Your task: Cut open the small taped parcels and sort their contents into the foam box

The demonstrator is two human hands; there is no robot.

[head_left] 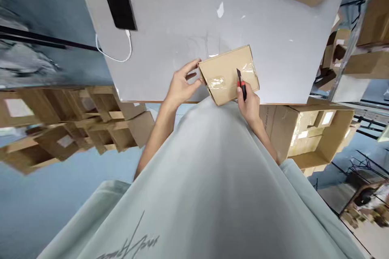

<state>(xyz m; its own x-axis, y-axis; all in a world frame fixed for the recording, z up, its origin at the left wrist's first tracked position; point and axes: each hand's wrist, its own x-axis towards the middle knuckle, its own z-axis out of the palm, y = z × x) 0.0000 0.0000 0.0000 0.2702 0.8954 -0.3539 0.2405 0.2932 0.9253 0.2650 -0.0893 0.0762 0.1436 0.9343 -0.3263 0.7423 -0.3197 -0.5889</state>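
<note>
A bared blade is posing the likeliest hazard: the right hand [249,104] is gripping a red-and-black utility knife [242,85] over a small cardboard box [224,68], and a slip on its glossy tape [216,83] could be sending the edge toward the left hand [183,83]. That hand's fingers and thumb are curving apart, touching the box's nearest end, perhaps too lightly to stop a swivel. The box is lying between both hands, just beneath the knife.

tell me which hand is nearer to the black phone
Left. The left hand, at the small box's left edge, is below and right of the phone; the right hand, holding the cutter, is farther right.
</note>
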